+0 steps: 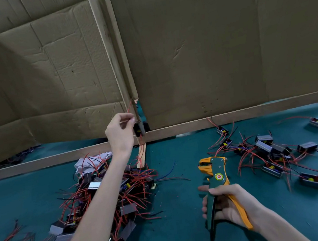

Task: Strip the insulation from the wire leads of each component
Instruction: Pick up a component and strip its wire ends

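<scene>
Dim light, soft shadow across the cardboard (35, 79), edges bowed, detail perhaps blurred

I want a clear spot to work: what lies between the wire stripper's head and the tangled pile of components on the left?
Head view: only a few loose dark wires and small scraps on the green mat, no component.

An electronics assembly workshop: a green-covered desk (177, 228), fenced at the far side by cardboard partitions (205, 44) on wooden battens (233, 115), carries heaps of red-wired components (134, 187) left and right.
</scene>
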A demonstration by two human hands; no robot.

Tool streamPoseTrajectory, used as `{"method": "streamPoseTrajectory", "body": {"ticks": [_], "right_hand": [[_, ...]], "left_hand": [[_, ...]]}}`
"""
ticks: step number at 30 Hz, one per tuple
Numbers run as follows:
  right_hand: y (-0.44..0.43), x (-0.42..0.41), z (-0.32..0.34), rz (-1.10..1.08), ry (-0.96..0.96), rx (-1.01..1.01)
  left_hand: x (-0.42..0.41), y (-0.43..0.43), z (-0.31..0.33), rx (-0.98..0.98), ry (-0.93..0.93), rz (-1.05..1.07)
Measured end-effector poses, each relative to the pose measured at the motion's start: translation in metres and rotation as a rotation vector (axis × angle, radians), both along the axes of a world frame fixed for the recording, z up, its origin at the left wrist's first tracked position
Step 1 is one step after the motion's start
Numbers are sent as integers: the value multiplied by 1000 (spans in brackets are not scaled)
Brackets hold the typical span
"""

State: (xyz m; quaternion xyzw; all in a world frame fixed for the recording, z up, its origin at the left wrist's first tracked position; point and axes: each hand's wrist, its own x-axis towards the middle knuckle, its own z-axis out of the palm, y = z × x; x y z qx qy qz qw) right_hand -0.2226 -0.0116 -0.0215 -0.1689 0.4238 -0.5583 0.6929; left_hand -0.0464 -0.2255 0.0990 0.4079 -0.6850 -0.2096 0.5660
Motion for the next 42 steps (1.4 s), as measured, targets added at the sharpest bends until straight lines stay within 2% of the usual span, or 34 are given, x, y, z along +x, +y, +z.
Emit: {"method": "streamPoseTrajectory", "body": {"ticks": [3,5,11,17,35,42], "right_hand": [[1,0,0,-3,11,-17],[2,2,1,14,37,-42],[7,6,7,116,114,-164],[9,11,8,185,165,-248],[11,10,7,225,234,-326],[13,15,6,156,270,-239]], "left_hand": [[0,37,-6,70,234,-210],[0,57,-18,153,309,-337],[-4,82,-61,321,14,-466],[-7,89,-79,374,-141,-576],[-9,92,-77,451,-131,-666],[-6,91,-76,504,-95,-741]]}}
